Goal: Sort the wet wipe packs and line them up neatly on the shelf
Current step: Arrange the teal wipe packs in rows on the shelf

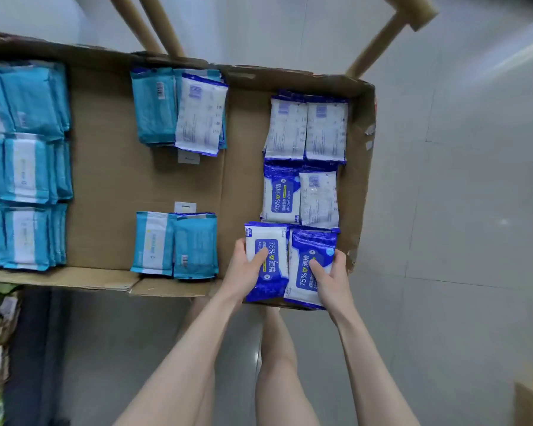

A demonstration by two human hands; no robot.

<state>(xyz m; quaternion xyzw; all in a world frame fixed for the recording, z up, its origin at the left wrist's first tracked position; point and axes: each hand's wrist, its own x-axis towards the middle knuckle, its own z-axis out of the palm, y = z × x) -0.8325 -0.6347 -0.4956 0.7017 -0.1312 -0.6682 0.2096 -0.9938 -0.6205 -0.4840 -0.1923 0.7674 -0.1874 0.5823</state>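
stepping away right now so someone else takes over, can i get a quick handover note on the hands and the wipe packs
Hands: left hand grips the front-left blue pack; right hand grips the front-right blue pack, at the cardboard tray's near right corner.
Done: two blue rows behind them; teal stacks at left.
Left: square up the front pair; probably move the stray blue pack off the far middle teal pile.

We see the left grip [246, 269] and right grip [331, 279] as bare hands with slim fingers. Behind them the left forearm [191, 348] and right forearm [362, 358] are bare all the way to the lower edge. Two bare legs [279, 373] show between the arms, slender and smooth.
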